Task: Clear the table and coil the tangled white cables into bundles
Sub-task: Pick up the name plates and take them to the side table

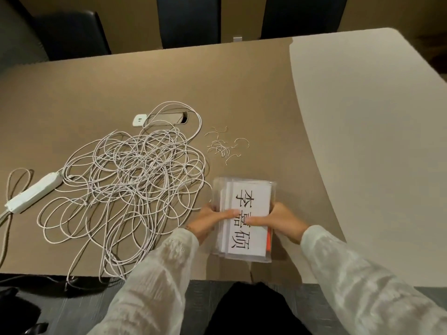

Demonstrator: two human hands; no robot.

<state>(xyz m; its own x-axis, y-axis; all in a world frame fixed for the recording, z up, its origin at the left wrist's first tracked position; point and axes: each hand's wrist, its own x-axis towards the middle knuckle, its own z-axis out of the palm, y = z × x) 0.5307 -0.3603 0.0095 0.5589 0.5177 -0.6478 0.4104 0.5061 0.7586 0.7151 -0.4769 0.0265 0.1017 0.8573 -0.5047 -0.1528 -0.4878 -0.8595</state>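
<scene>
**A:** Tangled white cables (125, 180) are spread in one big loose heap on the left-centre of the table (242, 93), w/ a few loops trailing over the near edge. No bundles can be seen, just overlapping loops.

**B:** And the hands?

**A:** Neither is on the cables. A stack of clear plastic name card holders (244, 218) is held just right of the heap, near the front edge. The left hand (210, 221) is wrapped round the stack's left side, thumb laid flat across the top card. The right hand (278, 218) is curled round the right side, thumb likewise pressed on top. So both are closed on the stack, thumbs nearly meeting in the middle. Large black characters are printed on the top card; smth orange is tucked along the stack's right edge, can't be told what exactly.

**B:** Anything else around?

**A:** A white power strip (33, 193) is lying at the heap's left edge, its cord looped further left. A small white plug adapter (139, 120) is sat beyond the heap, beside a cable slot (169, 118) in the tabletop. A scatter of thin twist ties (225, 146) is found btwn the heap and the stack, a bit further back. Dark chairs (188, 20) are lined along the far side.
</scene>
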